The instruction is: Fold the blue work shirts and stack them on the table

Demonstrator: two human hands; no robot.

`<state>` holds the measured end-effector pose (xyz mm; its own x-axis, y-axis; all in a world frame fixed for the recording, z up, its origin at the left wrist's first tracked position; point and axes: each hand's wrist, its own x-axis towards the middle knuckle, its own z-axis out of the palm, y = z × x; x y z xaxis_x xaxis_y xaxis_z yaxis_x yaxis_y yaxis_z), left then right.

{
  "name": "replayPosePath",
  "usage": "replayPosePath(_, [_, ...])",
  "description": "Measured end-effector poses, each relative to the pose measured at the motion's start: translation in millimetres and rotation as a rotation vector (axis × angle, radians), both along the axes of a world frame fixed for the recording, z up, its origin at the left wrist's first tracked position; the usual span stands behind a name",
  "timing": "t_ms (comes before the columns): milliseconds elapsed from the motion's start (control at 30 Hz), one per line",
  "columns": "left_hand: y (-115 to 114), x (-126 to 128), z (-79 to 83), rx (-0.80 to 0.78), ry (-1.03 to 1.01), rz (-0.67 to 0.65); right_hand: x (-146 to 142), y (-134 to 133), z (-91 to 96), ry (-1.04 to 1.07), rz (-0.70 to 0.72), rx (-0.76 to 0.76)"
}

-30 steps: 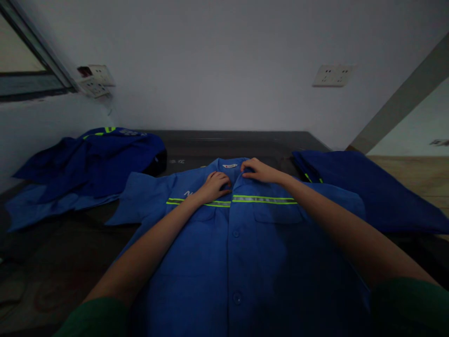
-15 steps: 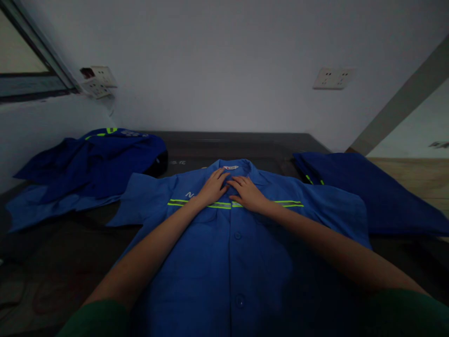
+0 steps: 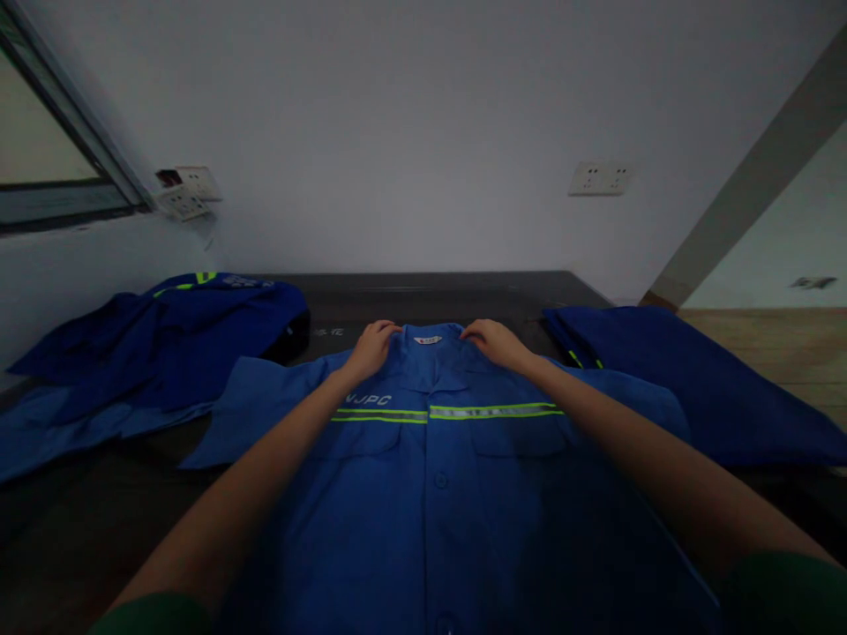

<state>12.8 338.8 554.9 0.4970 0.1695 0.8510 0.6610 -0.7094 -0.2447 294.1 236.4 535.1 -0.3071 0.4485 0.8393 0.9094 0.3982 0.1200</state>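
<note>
A blue short-sleeved work shirt (image 3: 450, 476) lies buttoned and face up on a dark table (image 3: 423, 291), with a yellow-green reflective stripe across its chest. My left hand (image 3: 371, 346) rests on the left side of its collar, fingers curled over the collar edge. On the right side of the collar my right hand (image 3: 493, 341) does the same. A small label shows inside the collar between the two hands.
A rumpled pile of darker blue garments (image 3: 146, 344) lies at the left of the table. A folded dark blue garment (image 3: 681, 379) sits at the right. Behind stand a white wall with sockets (image 3: 599, 178) and a window frame (image 3: 59, 176) at the left.
Both hands moved from the middle of the shirt's chest, up and apart, to the two sides of the collar. The view tilted a little.
</note>
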Motion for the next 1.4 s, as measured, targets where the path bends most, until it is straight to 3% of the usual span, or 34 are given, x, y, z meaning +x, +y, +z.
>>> replayPosePath(133, [23.1, 1.4, 19.5, -0.107, -0.003, 0.1, -5.3, 14.5, 24.4, 0.005, 0.023, -0.054])
replayPosePath(233, [37.5, 8.1, 15.0, -0.16, -0.079, 0.147, -38.9, 38.9, 26.2, 0.139, 0.186, -0.11])
replayPosePath(400, [47.0, 11.9, 0.7, -0.123, -0.137, 0.141, -103.8, 89.0, 25.8, 0.602, 0.469, -0.367])
replayPosePath(467, [46.5, 11.0, -0.8, -0.089, -0.164, 0.12, -120.8, 105.5, 30.0, 0.646, 0.463, -0.345])
replayPosePath(567, [41.1, 10.0, -0.3, -0.043, -0.163, 0.14, -133.7, 123.6, 39.1, 0.672, 0.339, -0.208])
replayPosePath(767, [11.1, 21.6, -8.5, 0.036, -0.058, 0.373, -139.2, 139.2, 47.5, 0.7, 0.237, -0.108])
replayPosePath(933, [-5.4, 38.8, -22.3, -0.087, 0.052, 0.472, -140.7, 138.3, 45.7, 0.569, 0.119, -0.025])
replayPosePath(1067, [1.6, 38.1, -23.3, -0.163, 0.1, 0.449, -131.1, 132.3, 49.5, 0.599, 0.092, -0.001])
replayPosePath(1200, [11.0, 31.0, -19.2, -0.197, 0.123, 0.389, -120.1, 125.1, 50.8, 0.596, 0.19, 0.034])
replayPosePath(1400, [11.8, 26.9, -14.2, -0.249, 0.127, 0.375, -119.8, 128.0, 44.1, 0.512, 0.251, -0.096])
